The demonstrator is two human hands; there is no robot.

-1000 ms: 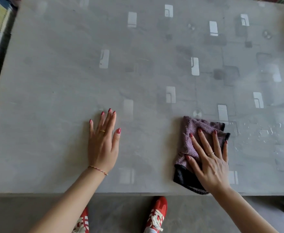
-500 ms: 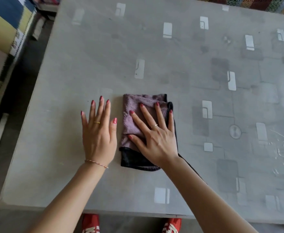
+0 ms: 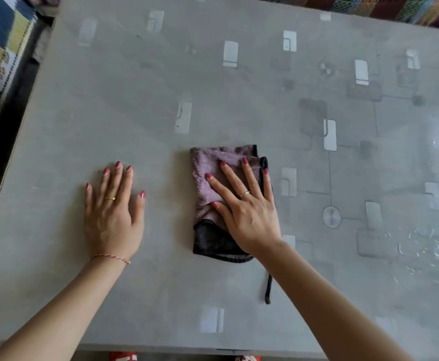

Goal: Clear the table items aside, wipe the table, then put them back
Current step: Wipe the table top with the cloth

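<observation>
Table (image 3: 239, 100): grey, patterned – fills the view.
Cloth (image 3: 213, 173): folded, purple, flat at centre.
Right hand (image 3: 247, 212): fingers spread straight, pressing the cloth.
Left hand (image 3: 111, 217): flat on the table at 9 o'clock of the cloth – apart from it.

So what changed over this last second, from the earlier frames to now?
The right hand slid the cloth left across the table until it lay beside the left hand, then back right a little, opening a gap. Unchanged: right hand flat on the cloth, left hand flat on the table, nothing gripped or released.
</observation>
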